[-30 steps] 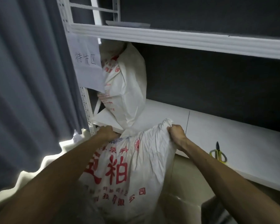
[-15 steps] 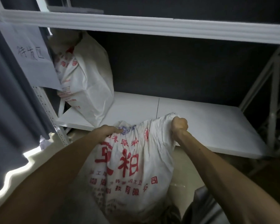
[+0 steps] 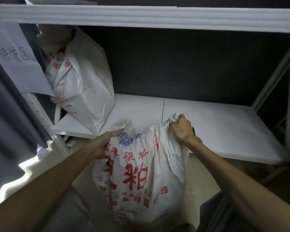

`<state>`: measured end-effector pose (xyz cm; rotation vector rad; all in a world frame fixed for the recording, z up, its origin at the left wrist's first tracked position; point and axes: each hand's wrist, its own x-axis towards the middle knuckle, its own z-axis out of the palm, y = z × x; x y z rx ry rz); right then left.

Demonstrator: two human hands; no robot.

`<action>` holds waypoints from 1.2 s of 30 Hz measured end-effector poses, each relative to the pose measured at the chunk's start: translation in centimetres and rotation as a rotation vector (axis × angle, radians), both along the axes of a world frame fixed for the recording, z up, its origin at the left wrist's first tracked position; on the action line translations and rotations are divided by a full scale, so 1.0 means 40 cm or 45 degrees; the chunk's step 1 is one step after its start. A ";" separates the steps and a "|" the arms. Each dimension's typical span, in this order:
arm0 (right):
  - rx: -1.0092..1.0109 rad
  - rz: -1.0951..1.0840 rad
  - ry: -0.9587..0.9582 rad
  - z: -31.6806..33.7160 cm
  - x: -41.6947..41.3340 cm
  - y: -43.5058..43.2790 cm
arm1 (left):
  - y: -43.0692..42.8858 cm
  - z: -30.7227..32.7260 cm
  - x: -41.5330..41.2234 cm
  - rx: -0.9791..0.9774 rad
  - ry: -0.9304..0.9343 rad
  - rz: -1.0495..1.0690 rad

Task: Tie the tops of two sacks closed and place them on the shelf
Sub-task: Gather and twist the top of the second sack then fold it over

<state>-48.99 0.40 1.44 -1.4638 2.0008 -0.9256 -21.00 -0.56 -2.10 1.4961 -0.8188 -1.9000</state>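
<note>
You have lifted the sack (image 3: pixel 141 173) higher against the shelf (image 3: pixel 224 124). Your right hand (image 3: pixel 181 129) now grips its corner above the shelf's front edge, and your left hand (image 3: pixel 107 142) has risen nearly level with that edge.

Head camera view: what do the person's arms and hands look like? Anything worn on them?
Both are bare. The left hand and right hand wear no gloves, and no ring, watch or band shows. The left forearm and right forearm are uncovered to the picture's edge, so no sleeve is in view. Dim light hides finer marks.
</note>
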 end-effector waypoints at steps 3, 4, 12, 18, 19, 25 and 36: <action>0.169 0.053 0.101 0.014 -0.001 0.007 | 0.007 -0.008 0.018 0.012 -0.032 -0.101; 0.261 0.096 0.142 0.024 0.003 0.014 | 0.011 -0.003 0.019 0.032 -0.048 -0.128; 0.696 0.428 0.391 0.060 0.069 0.079 | 0.027 0.049 -0.009 0.025 -0.320 -0.329; 0.697 0.662 0.540 0.041 0.106 0.123 | 0.058 0.063 -0.024 -0.002 -0.572 -0.468; 0.692 0.667 0.525 0.045 0.109 0.130 | 0.062 0.069 -0.022 -0.011 -0.603 -0.470; 0.759 0.777 0.598 0.070 0.133 0.149 | 0.071 0.134 0.005 -0.001 -0.648 -0.495; 0.109 0.306 0.278 0.040 0.103 0.095 | 0.022 0.141 0.042 -0.351 -0.190 0.123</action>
